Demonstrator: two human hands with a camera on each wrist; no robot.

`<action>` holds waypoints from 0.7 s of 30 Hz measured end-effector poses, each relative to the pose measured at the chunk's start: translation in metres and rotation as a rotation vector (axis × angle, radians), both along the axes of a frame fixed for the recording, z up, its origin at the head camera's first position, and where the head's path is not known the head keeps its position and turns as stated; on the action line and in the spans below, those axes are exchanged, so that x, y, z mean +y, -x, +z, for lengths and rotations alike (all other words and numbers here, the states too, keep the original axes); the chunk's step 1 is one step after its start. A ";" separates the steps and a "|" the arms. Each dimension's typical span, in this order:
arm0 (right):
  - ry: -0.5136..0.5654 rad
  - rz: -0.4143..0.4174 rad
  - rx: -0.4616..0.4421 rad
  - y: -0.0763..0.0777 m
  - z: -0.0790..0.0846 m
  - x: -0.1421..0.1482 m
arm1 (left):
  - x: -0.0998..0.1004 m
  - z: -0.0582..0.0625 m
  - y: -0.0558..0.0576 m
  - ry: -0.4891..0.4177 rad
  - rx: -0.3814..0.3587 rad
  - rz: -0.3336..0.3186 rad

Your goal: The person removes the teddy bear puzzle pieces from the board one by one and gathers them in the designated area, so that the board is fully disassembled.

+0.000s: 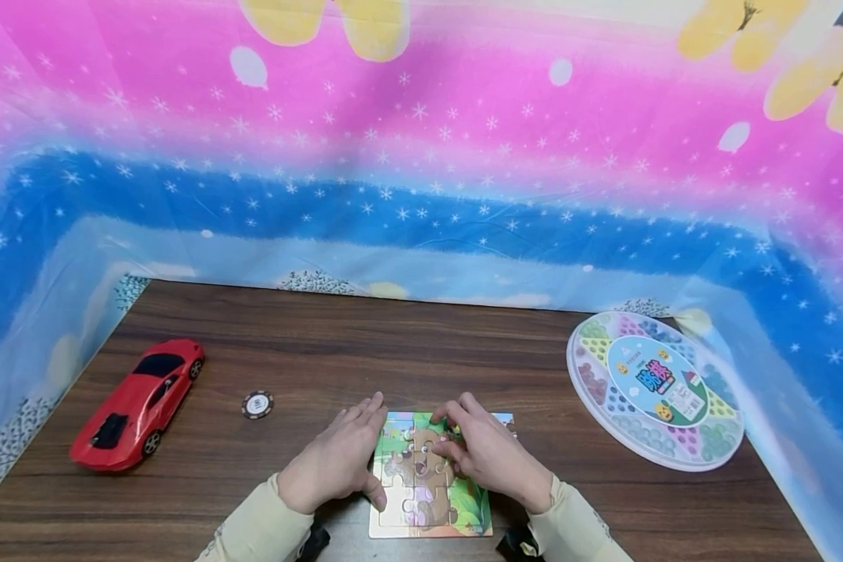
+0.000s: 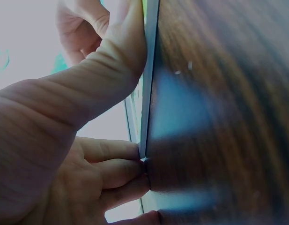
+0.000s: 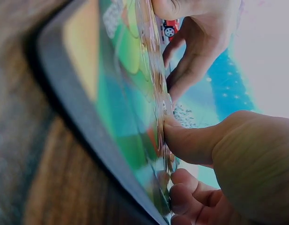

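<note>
A jigsaw puzzle (image 1: 432, 511) with a brown cartoon bear lies flat at the table's near middle. Along its left side rests my left hand (image 1: 340, 460), fingers extended toward the top left corner and thumb near the lower left. In the left wrist view, the fingertips (image 2: 130, 152) meet the board's edge and the tabletop. My right hand (image 1: 488, 449) is over the puzzle's upper right part, fingers bent. Its thumb and index finger pinch a puzzle piece (image 3: 167, 104) at the picture's surface; the hand hides much of that piece.
A red toy car (image 1: 136, 406) stands at the left, with a black and white poker chip (image 1: 257, 404) between it and the puzzle. On the right lies a round Chinese checkers set (image 1: 656, 390) with coloured marbles. A patterned cloth (image 1: 421, 156) hangs behind the brown wooden table (image 1: 365, 336).
</note>
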State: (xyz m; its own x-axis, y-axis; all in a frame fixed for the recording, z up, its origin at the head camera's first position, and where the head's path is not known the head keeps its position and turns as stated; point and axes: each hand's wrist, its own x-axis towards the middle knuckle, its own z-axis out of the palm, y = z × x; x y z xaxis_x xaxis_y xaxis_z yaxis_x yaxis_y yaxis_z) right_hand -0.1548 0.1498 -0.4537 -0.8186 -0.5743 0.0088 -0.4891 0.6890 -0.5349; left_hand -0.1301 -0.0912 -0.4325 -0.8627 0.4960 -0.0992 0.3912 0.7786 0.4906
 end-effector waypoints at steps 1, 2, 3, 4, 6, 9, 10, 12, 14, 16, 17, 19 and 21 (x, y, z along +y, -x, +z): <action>0.010 0.000 -0.005 0.000 0.000 0.000 | 0.000 0.000 0.000 0.001 0.001 -0.002; 0.017 0.000 -0.008 0.000 0.000 0.000 | 0.000 0.000 0.000 0.001 0.001 -0.002; 0.024 0.000 -0.011 0.000 0.000 0.000 | 0.000 0.000 0.000 0.002 0.003 -0.002; 0.032 -0.001 -0.015 0.000 0.000 0.000 | 0.000 0.000 0.000 0.002 0.003 -0.003; 0.046 -0.003 -0.029 0.000 0.000 0.000 | -0.001 -0.001 0.000 0.002 0.004 -0.005; 0.069 -0.004 -0.056 0.000 0.000 0.000 | -0.001 -0.001 0.000 0.002 0.007 -0.005; 0.080 -0.005 -0.069 0.000 0.000 0.000 | -0.001 -0.001 0.000 0.001 0.010 -0.005; 0.100 -0.006 -0.095 0.000 0.001 -0.001 | -0.001 -0.001 0.000 0.000 0.013 -0.003; 0.123 -0.006 -0.127 0.000 0.001 -0.001 | -0.001 -0.002 0.000 -0.001 0.015 -0.003; 0.142 -0.004 -0.150 0.000 0.001 -0.002 | -0.001 -0.002 -0.001 -0.002 0.016 -0.002; 0.145 -0.004 -0.154 0.000 0.002 -0.002 | 0.000 -0.002 -0.001 -0.002 0.016 -0.002; 0.153 -0.003 -0.162 0.000 0.002 -0.001 | 0.000 -0.002 -0.001 -0.002 0.017 -0.003; 0.162 -0.002 -0.168 0.001 0.003 -0.001 | 0.000 -0.002 -0.001 -0.003 0.020 -0.002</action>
